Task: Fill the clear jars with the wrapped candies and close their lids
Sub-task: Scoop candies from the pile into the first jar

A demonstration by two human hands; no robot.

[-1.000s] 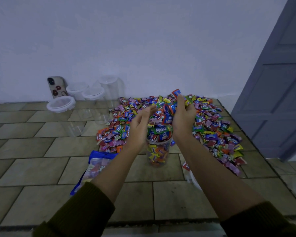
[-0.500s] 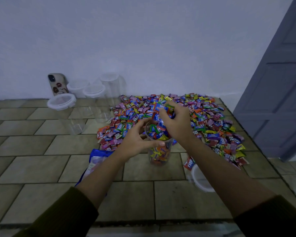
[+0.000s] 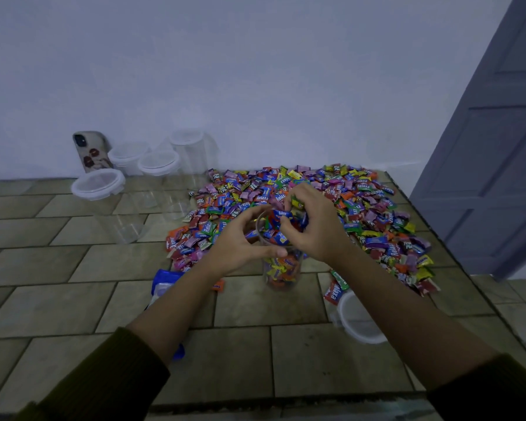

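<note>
The open jar (image 3: pixel 283 262) stood just in front of the candy heap (image 3: pixel 301 214), handy for scooping. The left hand (image 3: pixel 240 241) curled half-open against its rim, steadying it, while the right hand (image 3: pixel 313 223) cupped candies over the mouth. Its lid (image 3: pixel 359 326) waited right of the jar.

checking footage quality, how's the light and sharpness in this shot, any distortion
Head view: dim, flat, bluish light with no hard shadows; wide-angle bending shows in the floor tiles and door; the clear jars by the wall look soft and low-contrast; candy wrappers stay readable.
</note>
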